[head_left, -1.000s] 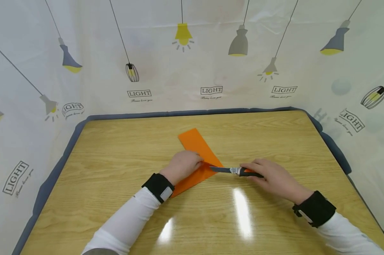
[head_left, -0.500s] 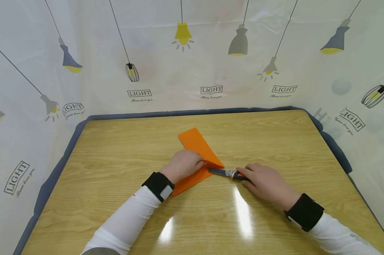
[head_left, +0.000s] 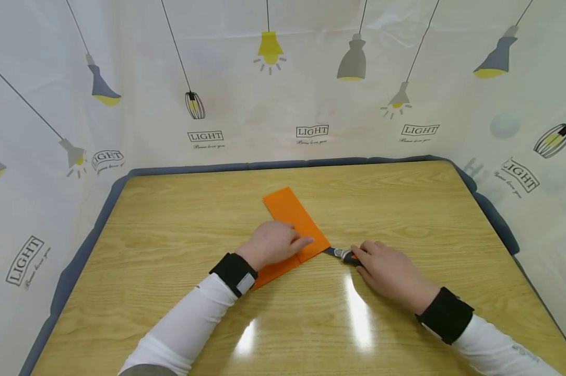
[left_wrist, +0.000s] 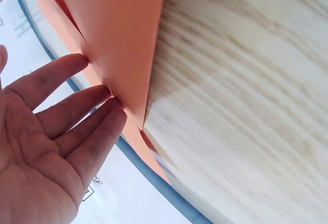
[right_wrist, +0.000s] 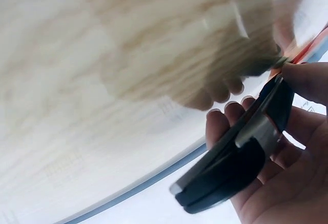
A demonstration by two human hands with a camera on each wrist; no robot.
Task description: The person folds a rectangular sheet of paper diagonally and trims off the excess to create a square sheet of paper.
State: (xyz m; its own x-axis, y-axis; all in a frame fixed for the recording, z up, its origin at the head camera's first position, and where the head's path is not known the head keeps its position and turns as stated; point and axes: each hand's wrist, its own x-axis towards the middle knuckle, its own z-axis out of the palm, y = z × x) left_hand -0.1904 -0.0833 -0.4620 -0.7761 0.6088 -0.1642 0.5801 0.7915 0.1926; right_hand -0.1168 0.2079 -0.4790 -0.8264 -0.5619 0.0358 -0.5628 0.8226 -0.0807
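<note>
A folded sheet of orange paper (head_left: 291,213) lies on the wooden table at the centre of the head view. My left hand (head_left: 272,243) rests on it, with the thumb lying over the top layer. In the left wrist view, the left fingers (left_wrist: 84,116) are nearly straight and touch the folded layers. At the paper's right corner, my right hand (head_left: 391,270) grips a knife (head_left: 343,255) with a black handle and a silver collar. Most of its dark blade is hidden under the top layer. The knife's handle (right_wrist: 225,175) shows large in the right wrist view.
The wooden table (head_left: 179,219) has a dark blue padded edge (head_left: 217,169). Behind it hangs a white curtain (head_left: 245,104) printed with lamps. Light glares on the tabletop near the front.
The knife has moved left, and its blade has passed from view beneath the orange paper. The raised top layer has come down flat. My left thumb now stretches out over it.
</note>
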